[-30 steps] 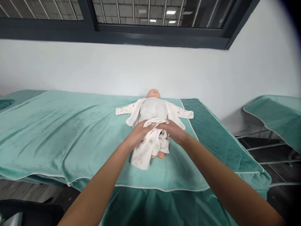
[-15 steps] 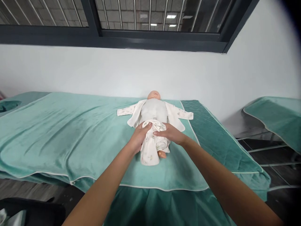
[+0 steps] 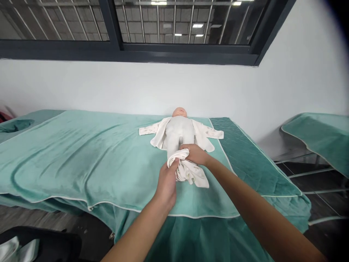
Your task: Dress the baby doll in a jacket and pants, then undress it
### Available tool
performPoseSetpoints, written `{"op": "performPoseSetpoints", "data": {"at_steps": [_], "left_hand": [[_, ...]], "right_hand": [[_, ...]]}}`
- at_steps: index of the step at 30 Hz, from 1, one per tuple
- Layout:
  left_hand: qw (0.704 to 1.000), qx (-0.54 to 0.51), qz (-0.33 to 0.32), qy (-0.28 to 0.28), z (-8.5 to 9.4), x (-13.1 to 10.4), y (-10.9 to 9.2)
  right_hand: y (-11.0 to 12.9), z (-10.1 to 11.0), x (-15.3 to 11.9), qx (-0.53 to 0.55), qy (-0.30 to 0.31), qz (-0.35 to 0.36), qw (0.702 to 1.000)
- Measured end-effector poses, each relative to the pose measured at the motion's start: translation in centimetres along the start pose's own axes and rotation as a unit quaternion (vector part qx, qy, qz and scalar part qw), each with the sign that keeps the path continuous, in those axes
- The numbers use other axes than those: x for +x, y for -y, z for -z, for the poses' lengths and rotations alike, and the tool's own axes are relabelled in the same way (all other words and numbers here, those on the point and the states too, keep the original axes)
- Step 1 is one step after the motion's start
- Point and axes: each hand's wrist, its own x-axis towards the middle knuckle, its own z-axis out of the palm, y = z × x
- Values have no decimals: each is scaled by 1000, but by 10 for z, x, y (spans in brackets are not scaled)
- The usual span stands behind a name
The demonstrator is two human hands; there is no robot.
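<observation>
A baby doll point(image 3: 180, 127) lies on the bed, its head towards the wall and its legs towards me. Its white patterned jacket point(image 3: 201, 136) is spread open at both sides, sleeves stretched out. Bunched white patterned baby trousers point(image 3: 191, 174) surround the lower part of the doll's legs and cover its feet. My left hand point(image 3: 167, 182) grips the bunched waistband on the left, thumb on top. On the right, my right hand point(image 3: 195, 154) is closed on the same cloth beside the doll's leg; some of its fingers are hidden.
Green covers point(image 3: 109, 156) with white piping drape the bed, and a white wall stands behind it. A barred window point(image 3: 188, 54) is above. At the right is another green-covered surface point(image 3: 321, 134). A black container point(image 3: 60, 242) stands on the floor at lower left.
The trousers have slid down towards me, uncovering the doll's upper legs. My left hand has come nearer to me, and the loose trouser end has swung to the right.
</observation>
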Motion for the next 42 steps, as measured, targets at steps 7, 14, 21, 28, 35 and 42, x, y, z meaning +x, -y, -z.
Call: {"op": "performPoseSetpoints", "data": {"at_steps": [7,14,21,28,35,42], "left_hand": [[997,-68,8,-27,-2,-28,10],[995,-51,-21,-86,31,-50,51],[988,122,-33,-86,77,-23,49],[995,89,21,30,67,-3,22],[988,133,-17,75,73,23,15],[935,308,-176,26,81,51,8]], "right_hand": [[10,4,1,-95,45,2,994],[16,0,5,-191,102,-9,976],[22,-7,3,-229,123,-34,965],[24,-4,-1,-193,115,-24,974],[19,2,-9,-22,92,-13,995],[14,3,-14,78,98,-35,992]]}}
